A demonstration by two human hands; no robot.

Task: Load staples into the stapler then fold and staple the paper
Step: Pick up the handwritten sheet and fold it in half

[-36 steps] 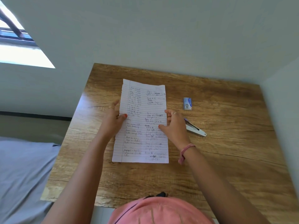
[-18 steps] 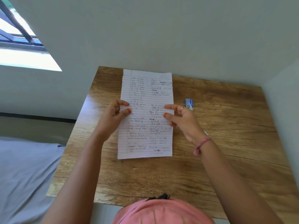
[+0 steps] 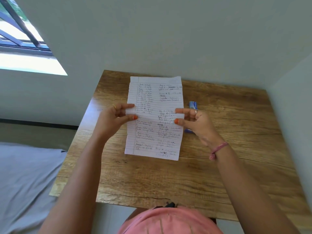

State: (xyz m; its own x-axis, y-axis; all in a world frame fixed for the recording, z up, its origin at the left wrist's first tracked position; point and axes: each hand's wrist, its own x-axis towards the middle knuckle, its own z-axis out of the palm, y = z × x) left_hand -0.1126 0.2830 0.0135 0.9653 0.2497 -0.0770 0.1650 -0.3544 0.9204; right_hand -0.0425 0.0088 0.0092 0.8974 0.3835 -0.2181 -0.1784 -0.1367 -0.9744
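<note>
A lined sheet of paper [image 3: 155,98] covered in handwriting is held up above the wooden table [image 3: 228,149]. My left hand [image 3: 114,120] pinches its left edge at mid-height, thumb in front and fingers behind. On the right edge, my right hand [image 3: 197,122] grips it the same way. A small blue staple box [image 3: 193,104] lies on the table just beyond my right hand. Only a purple sliver of the stapler [image 3: 188,131] shows under that hand; the rest is hidden.
The table stands against a pale wall at the back and another wall at the right. A grey bed [image 3: 25,183] lies to the left, below a window [image 3: 20,39]. A pink garment [image 3: 168,222] fills the bottom edge.
The paper lay flat on the table with both hands pressing its edges; both hands have since pinched it and lifted it up, and its top now reaches past the table's far edge.
</note>
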